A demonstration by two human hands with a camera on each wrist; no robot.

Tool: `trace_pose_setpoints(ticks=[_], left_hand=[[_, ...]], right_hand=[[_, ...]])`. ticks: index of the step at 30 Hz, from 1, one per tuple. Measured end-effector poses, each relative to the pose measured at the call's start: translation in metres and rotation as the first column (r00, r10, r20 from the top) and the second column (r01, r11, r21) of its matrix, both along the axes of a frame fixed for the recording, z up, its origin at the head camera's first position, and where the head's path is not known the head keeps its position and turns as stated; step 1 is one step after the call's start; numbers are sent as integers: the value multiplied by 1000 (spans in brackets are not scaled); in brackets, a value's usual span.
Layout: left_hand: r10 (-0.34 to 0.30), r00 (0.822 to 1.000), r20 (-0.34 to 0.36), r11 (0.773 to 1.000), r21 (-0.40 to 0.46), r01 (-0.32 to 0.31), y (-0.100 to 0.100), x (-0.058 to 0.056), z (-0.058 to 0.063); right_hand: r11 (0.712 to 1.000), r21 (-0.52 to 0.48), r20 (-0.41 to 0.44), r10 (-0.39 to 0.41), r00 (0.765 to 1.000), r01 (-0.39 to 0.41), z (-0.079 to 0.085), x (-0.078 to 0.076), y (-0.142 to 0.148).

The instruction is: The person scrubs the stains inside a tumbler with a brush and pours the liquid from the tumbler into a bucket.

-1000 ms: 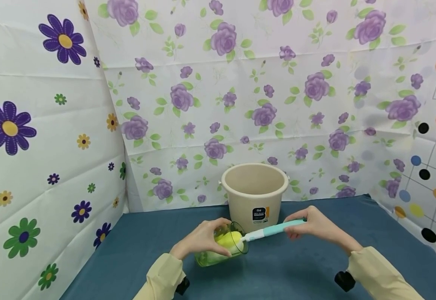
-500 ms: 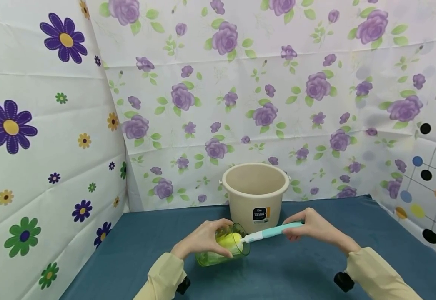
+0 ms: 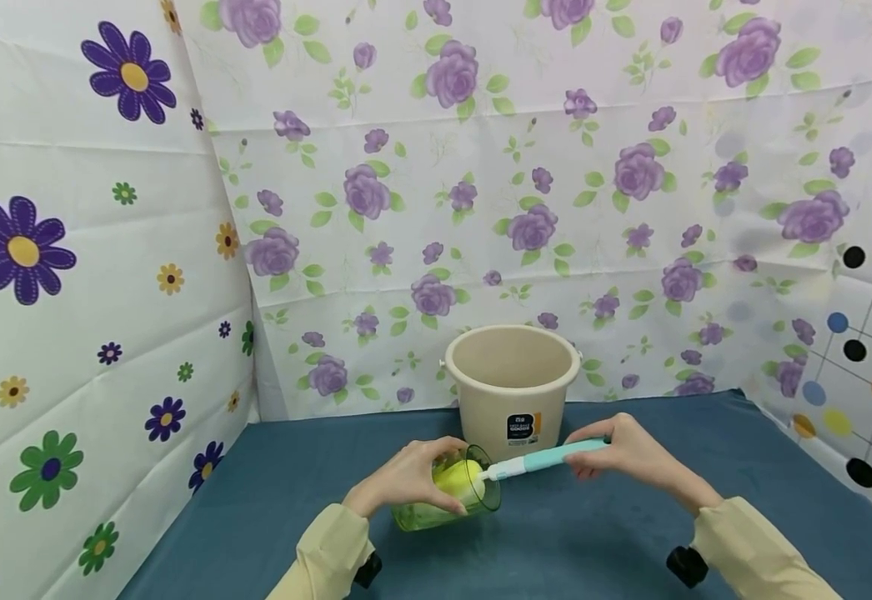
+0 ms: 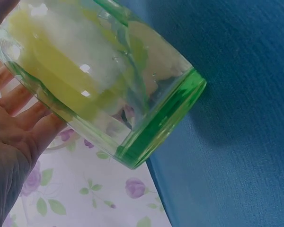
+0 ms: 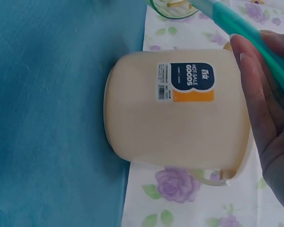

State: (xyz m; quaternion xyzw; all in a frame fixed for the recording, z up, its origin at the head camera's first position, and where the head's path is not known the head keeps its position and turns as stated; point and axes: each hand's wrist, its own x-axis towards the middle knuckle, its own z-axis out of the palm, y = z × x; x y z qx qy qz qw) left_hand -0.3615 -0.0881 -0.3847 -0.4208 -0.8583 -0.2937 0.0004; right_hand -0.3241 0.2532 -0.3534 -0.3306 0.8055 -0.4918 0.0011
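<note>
My left hand (image 3: 412,477) grips a green-tinted clear glass (image 3: 424,515) round its side. The glass is tilted, its mouth facing right and its thick green base (image 4: 163,123) low, over the cloth. Inside lies the yellow and white sponge head of a cup brush (image 4: 61,66). The brush's teal and white handle (image 3: 548,460) comes out through the mouth to the right. My right hand (image 3: 631,450) pinches that handle near its far end. In the right wrist view, fingers and thumb lie along the teal handle (image 5: 246,30).
A beige bucket (image 3: 511,408) with a label stands just behind the glass and brush. Dark blue cloth (image 3: 316,450) covers the table. Flower-printed sheets (image 3: 376,250) hang at the back and left, and a dotted one (image 3: 867,367) at the right.
The brush has slid slightly left, a little deeper into the glass. Both hands keep their hold, and the head view has shifted slightly.
</note>
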Motion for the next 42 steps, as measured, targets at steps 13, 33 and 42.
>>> trace_pose_setpoints(ticks=[13, 33, 42], left_hand=[[4, 1000, -12, 1000, 5, -4, -1, 1, 1], [-17, 1000, -9, 1000, 18, 17, -3, 0, 0], [-7, 1000, 6, 1000, 19, 7, -3, 1, 1]], right_hand=[[998, 63, 0, 22, 1000, -22, 1, -4, 1], [1000, -1, 14, 25, 1000, -25, 15, 2, 1], [999, 46, -1, 15, 1000, -15, 14, -1, 6]])
